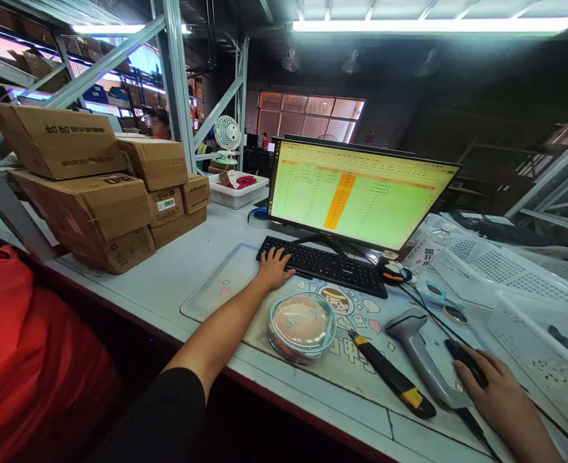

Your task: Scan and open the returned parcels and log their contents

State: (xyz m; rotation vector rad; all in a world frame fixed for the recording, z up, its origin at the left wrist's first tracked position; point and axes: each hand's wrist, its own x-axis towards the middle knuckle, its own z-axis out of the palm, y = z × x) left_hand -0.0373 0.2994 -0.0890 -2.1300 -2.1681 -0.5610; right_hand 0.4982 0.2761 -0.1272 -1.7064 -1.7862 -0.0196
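My left hand [274, 268] lies with fingers spread on the left end of a black keyboard [332, 267]. At the lower right, my right hand [498, 379] is wrapped over a black computer mouse [467, 363]. Left of the mouse lies a grey barcode scanner [426, 357], its handle close to my right hand. A black and yellow utility knife [392, 373] rests beside it on the printed desk mat [245, 283]. Below the keyboard sits a round clear case with pale blue trim [303, 325]. Behind the keyboard a monitor [356, 193] displays a spreadsheet with an orange column.
Stacked cardboard boxes [81, 193] fill the table's left side. A white basket [239, 191] with pink items and a small fan [227, 133] stand behind. White perforated baskets [510, 257] crowd the right. Red fabric [27, 360] shows at lower left; metal shelf posts [180, 77] rise behind.
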